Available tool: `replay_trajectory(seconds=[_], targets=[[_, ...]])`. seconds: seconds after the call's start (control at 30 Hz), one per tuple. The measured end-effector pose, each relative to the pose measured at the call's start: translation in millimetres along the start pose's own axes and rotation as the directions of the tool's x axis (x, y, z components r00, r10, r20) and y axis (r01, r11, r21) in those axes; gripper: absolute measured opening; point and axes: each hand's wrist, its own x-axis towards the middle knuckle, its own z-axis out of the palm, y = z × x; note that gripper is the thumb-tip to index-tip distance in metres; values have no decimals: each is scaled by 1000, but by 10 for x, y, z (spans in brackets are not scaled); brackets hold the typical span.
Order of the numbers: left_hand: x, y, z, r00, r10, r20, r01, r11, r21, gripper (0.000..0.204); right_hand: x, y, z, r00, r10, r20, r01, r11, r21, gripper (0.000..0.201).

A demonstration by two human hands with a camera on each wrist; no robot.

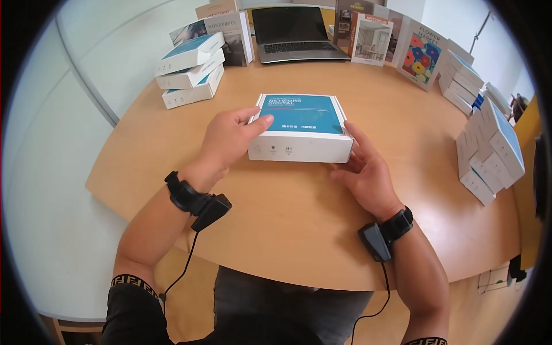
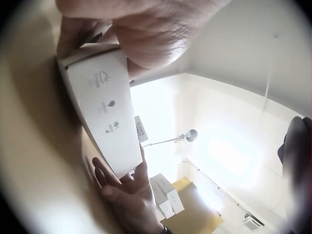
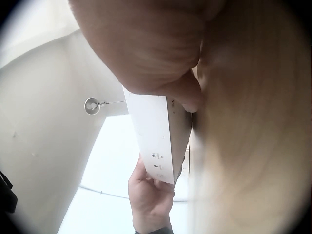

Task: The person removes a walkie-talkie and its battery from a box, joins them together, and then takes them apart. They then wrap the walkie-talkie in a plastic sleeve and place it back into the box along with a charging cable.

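A white cardboard box [image 1: 299,148] with a blue printed lid reading "NETWORK DIGITAL" is held level between both hands, close over the table. My left hand [image 1: 227,135] grips its left end, thumb on the lid and fingers along the side. At the opposite end, my right hand [image 1: 371,178] holds the right side, with the index finger up at the lid's corner and the thumb low near the front. Small printed icons mark the box's front face [image 2: 105,107]. In the right wrist view, the underside [image 3: 180,124] shows as a darker strip.
Stacked similar boxes [image 1: 192,72] stand at the back left, with more stacks [image 1: 489,152] along the right edge. Behind are an open laptop [image 1: 299,34] and upright books [image 1: 422,54]. The wooden table [image 1: 276,230] curves toward the person's lap.
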Motion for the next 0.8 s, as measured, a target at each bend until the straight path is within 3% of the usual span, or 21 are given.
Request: replay_trajectory(seconds=[0.1, 0.2, 0.5, 0.57, 0.8], targets=[[-34, 3, 22, 1000, 10, 9, -10, 999, 39, 58, 16, -44, -1, 995, 102, -21, -101, 994, 44, 81], [-36, -36, 19, 998, 55, 16, -55, 998, -3, 56, 12, -66, 6, 990, 121, -70, -127, 987, -94, 76], [-90, -111, -9, 999, 48, -1, -48, 992, -120, 57, -14, -81, -23, 999, 25, -37, -38, 913, -405, 77], [-122, -102, -7, 999, 48, 16, -45, 989, -143, 57, -15, -29, -35, 998, -55, -9, 43, 866, -497, 78], [-140, -195, 74, 983, 180, -19, -179, 951, -253, 54, -33, -5, -39, 982, -187, 35, 174, 806, -566, 78]])
